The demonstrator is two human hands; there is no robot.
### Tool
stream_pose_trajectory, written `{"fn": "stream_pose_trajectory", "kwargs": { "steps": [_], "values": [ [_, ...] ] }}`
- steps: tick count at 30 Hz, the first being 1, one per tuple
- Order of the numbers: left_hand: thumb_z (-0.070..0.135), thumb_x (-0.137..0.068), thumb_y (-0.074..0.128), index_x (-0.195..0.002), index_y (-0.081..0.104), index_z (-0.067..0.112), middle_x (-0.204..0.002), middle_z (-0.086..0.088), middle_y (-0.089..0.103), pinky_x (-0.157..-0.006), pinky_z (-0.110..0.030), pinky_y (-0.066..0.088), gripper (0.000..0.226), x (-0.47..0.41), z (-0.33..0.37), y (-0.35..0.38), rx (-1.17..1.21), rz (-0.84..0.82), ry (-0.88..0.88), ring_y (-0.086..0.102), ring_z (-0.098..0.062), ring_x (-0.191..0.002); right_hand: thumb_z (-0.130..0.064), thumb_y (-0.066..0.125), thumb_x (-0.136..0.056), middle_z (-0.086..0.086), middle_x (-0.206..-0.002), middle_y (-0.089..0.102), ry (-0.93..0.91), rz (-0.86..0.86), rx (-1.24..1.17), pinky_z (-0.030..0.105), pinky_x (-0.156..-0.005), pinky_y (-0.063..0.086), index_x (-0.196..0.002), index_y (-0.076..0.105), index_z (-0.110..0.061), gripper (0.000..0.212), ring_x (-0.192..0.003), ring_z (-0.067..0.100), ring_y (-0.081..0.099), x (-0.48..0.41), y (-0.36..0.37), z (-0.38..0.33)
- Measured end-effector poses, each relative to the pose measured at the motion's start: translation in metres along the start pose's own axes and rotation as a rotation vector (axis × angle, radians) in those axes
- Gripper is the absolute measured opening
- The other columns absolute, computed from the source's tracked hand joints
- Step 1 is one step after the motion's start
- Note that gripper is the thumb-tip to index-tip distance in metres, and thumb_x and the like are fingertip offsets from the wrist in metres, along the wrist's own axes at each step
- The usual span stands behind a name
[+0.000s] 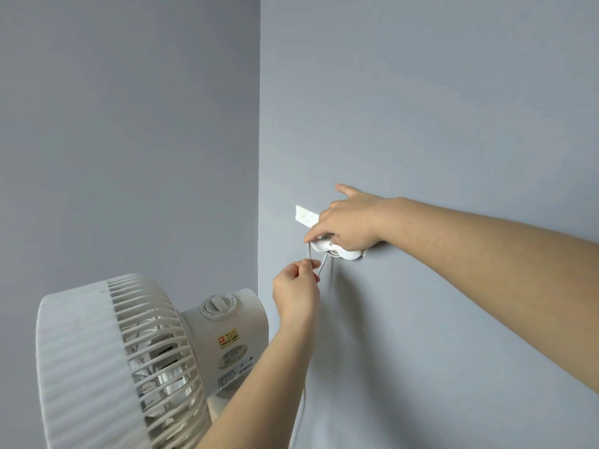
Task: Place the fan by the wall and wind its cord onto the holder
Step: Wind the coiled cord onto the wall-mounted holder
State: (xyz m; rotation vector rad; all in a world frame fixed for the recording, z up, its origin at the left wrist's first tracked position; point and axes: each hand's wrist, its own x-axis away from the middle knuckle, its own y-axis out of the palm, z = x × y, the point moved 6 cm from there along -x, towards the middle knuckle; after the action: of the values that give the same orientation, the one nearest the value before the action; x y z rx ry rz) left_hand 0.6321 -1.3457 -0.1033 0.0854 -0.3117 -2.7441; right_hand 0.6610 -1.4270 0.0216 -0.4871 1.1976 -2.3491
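Note:
A white fan (129, 358) with a ribbed grille and a round dial on its motor housing stands at the lower left, close to the corner of the grey wall. A white cord holder (343, 252) is fixed to the right wall below a white plate (304, 215). My right hand (346, 222) rests over the holder, with its fingertips pressing the grey cord (82, 254) at the holder's left end. My left hand (296, 291) pinches a loop of the same cord just below. More cord hangs down the wall under my left forearm.
Two grey walls meet in a corner (259, 157) just left of the holder. The fan fills the lower left, right beside my left forearm. The wall to the right of the holder is bare.

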Motion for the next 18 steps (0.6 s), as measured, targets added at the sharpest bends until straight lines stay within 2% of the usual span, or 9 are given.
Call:
{"fn": "stream_pose_trajectory", "kwargs": {
  "steps": [5, 10, 15, 18],
  "values": [
    [0.015, -0.095, 0.044, -0.086, 0.07, 0.013, -0.063, 0.003, 0.05, -0.043, -0.02, 0.032, 0.028, 0.011, 0.003, 0.004, 0.054, -0.123, 0.01, 0.037, -0.012, -0.04, -0.003, 0.038, -0.09, -0.009, -0.133, 0.051, -0.006, 0.027, -0.011, 0.045, -0.12, 0.001, -0.133, 0.044, -0.048, 0.063, -0.132, 0.016, 0.039, -0.004, -0.003, 0.0],
    [0.017, -0.097, 0.046, -0.089, 0.071, 0.01, -0.062, 0.003, 0.053, -0.041, -0.017, 0.03, 0.028, 0.022, 0.002, 0.012, 0.007, -0.24, 0.079, 0.035, -0.012, -0.039, -0.01, 0.047, -0.091, -0.009, -0.115, 0.059, -0.034, 0.131, 0.09, 0.041, -0.113, 0.026, -0.115, 0.058, -0.042, 0.041, -0.116, 0.019, 0.05, -0.004, -0.013, 0.006],
    [0.015, -0.099, 0.043, -0.098, 0.069, 0.013, -0.064, 0.004, 0.054, -0.043, -0.018, 0.031, 0.027, 0.031, 0.004, 0.022, -0.047, -0.308, 0.186, 0.034, -0.011, -0.043, -0.011, 0.047, -0.09, -0.012, -0.124, 0.058, -0.024, 0.151, 0.219, 0.041, -0.113, 0.024, -0.121, 0.059, -0.042, 0.045, -0.121, 0.015, 0.047, 0.003, -0.021, 0.012],
    [0.015, -0.099, 0.043, -0.098, 0.069, 0.018, -0.063, 0.008, 0.054, -0.049, -0.022, 0.032, 0.026, 0.032, 0.011, 0.031, -0.105, -0.319, 0.273, 0.036, -0.01, -0.047, -0.01, 0.046, -0.09, -0.013, -0.128, 0.056, -0.029, 0.164, 0.173, 0.04, -0.115, 0.022, -0.123, 0.058, -0.043, 0.049, -0.123, 0.015, 0.045, 0.005, -0.023, 0.012]
  ]
}}
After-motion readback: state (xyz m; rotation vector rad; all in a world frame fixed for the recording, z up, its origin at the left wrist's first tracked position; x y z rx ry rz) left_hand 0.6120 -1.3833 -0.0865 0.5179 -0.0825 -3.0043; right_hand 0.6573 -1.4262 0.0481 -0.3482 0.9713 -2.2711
